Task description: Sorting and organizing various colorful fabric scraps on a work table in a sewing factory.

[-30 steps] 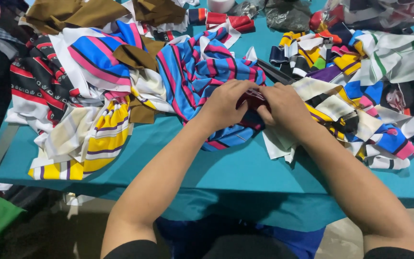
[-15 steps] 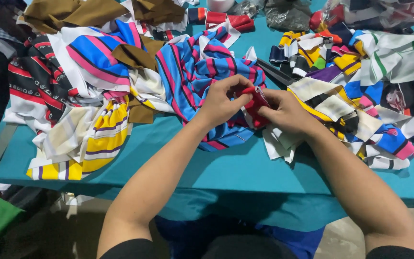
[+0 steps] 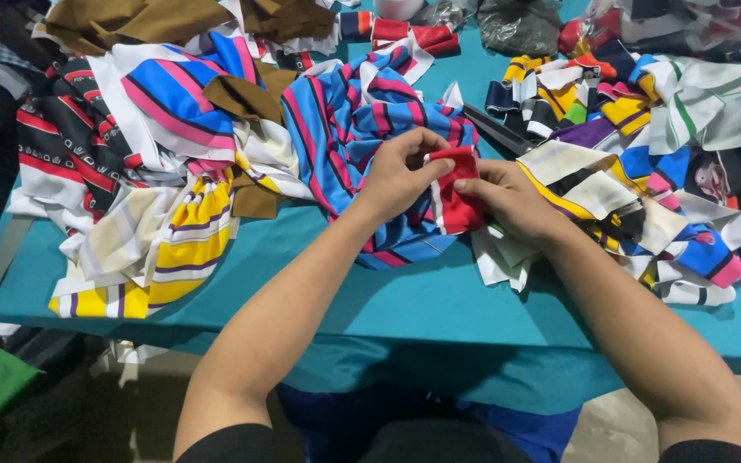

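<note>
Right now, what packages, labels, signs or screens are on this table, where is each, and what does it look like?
Clear plastic bag: far right corner of the table, crumpled, shiny, see-through.
Grey plastic bag: far edge, near the middle, crumpled, translucent.
No signs or screens; no label shows on the red cloth piece pinched between left hand and right hand.

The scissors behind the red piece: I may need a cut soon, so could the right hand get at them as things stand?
Probably yes: the scissors lie uncovered just beyond the right hand, though it now pinches the red fabric piece.
</note>
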